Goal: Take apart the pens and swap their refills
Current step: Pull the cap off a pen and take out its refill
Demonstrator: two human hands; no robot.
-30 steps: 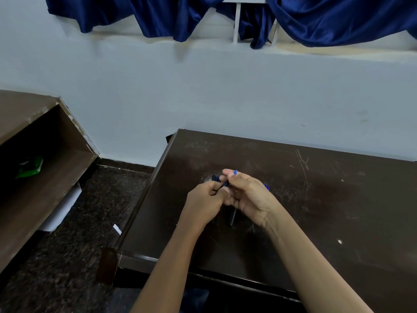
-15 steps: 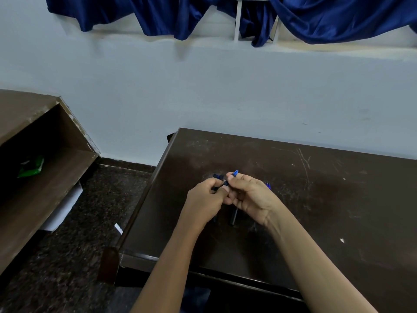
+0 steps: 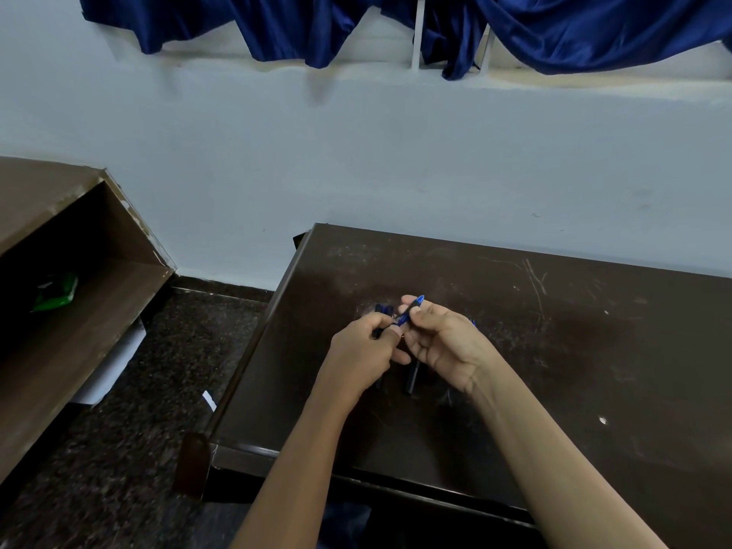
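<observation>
Right hand (image 3: 443, 342): I saw it closed on a blue pen part (image 3: 412, 309), pinched between thumb and forefinger, the blue tip poking out past the fingertips toward the wall.
Left hand (image 3: 366, 348): curled shut at the near end of the same blue pen part, thumb against it; a dark piece showed in its fingers, but I could not tell what it was.
Hands together: touching over the middle of the desk, raised just above its top.
Black pen part (image 3: 411, 376): lying on the desk below the right hand, free of both hands.
Dark piece (image 3: 383, 309): on the desk just beyond the left hand; too small for me to name.
Desk (image 3: 594, 350): dark, scratched top.
Step in hand: I judged it to be pulling the blue pen apart, or seating a refill; the fingers hid which.
Next move: I reckoned a straight pull or twist along the pen, with loose parts kept from rolling.
</observation>
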